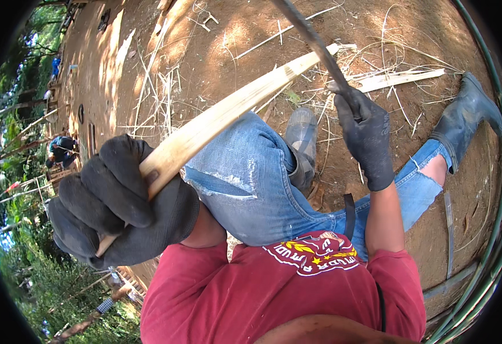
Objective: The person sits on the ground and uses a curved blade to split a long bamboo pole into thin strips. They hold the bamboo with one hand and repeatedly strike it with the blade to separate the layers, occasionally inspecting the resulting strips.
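Observation:
My left hand point(119, 200), in a black glove, is closed round the lower end of a pale split bamboo strip point(222, 112). The strip slants up to the right over my bent knee, and its far end is narrower. In a black glove too, my right hand point(366, 135) grips a long dark machete point(314, 40), seen nearly edge-on. Its handle is mostly hidden in my fist. The machete crosses the strip near the far tip; whether they touch, I cannot tell. Thin shavings point(400, 63) lie on the ground beyond.
My legs in torn blue jeans point(262, 195) and rubber boots point(466, 112) spread over brown dirt ground. A split pale piece point(400, 79) lies among the shavings. Green poles point(500, 229) curve along the right. At far left, a person point(63, 150) crouches near trees.

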Demonstrator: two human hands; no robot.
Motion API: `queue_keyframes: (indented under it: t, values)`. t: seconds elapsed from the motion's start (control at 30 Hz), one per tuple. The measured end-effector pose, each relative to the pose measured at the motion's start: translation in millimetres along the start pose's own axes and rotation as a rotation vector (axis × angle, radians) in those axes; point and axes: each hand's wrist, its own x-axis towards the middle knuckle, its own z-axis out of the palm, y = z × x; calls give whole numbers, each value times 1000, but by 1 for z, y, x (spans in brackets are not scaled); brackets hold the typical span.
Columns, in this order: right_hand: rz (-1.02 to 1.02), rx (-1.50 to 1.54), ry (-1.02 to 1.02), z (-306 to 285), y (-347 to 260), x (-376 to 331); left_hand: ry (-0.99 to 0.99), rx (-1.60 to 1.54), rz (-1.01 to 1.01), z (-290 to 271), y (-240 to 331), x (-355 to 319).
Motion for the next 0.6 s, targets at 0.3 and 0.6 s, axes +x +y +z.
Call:
queue_keyframes:
  t: [0.3, 0.6]
  values:
    - [-568, -144, 50, -3, -114, -37, -14, 146, -42, 10, 13, 10]
    - [-227, -477, 80, 24, -28, -26, 56, 66, -12, 33, 9, 5]
